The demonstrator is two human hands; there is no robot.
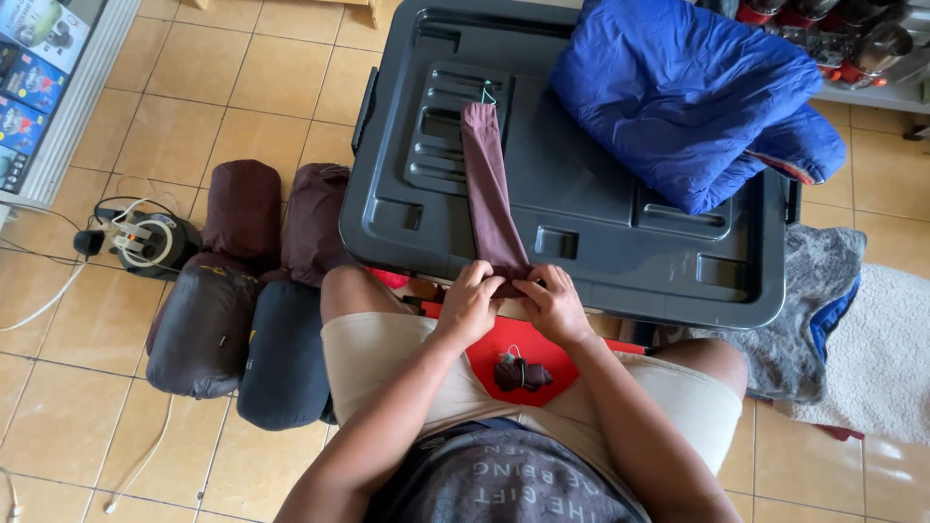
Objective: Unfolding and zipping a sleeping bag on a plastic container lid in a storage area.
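Both hands pinch the near end of a long maroon cloth strip (pixel 489 189), the left hand (pixel 469 303) and right hand (pixel 554 306) side by side with fingers curled shut on the fabric at the front edge of a big dark plastic bin lid (pixel 601 218). That strip lies flat along the lid, running away from the person towards a small hook or loop at its far end, roughly upright in the view and tilted a little to the left

On the far right part of the same lid sits a bulky blue sleeping bag (pixel 693 92), loosely folded, well apart from the hands. Left of the bin, on the tiled floor (pixel 194 87), lie several stuffed sacks packed close together: two maroon ones (pixel 242 208) behind, a dark brown one (pixel 201 329) and a navy one (pixel 284 353) nearer, the navy one touching the person's left thigh. Further left rests a coiled extension reel (pixel 145 240) with white cable trailing off. To the right of the bin a grey fleecy rug (pixel 819 300) spreads over the tiles. Between the person's knees shows a red surface (pixel 504 344), and on it a small maroon pouch (pixel 521 374) with a drawstring, just below the hands
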